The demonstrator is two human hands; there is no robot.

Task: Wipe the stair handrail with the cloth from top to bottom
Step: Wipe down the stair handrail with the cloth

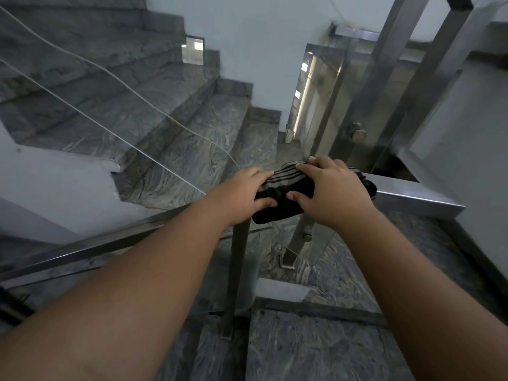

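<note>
Both hands are out on a dark cloth [286,189] with pale stripes, draped over the corner of the steel handrail [415,198]. The left hand [243,193] grips the cloth's left end between thumb and fingers. The right hand [331,189] lies on top, with its fingers curled over the far edge. A square post [238,268] drops from the rail just below them. Grey marble stairs [189,149] descend beyond, beside a white wall [55,171].

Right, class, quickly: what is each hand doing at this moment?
Left hand: grips the left end of the cloth on the handrail.
Right hand: curled over the cloth, holding it against the handrail.
</note>
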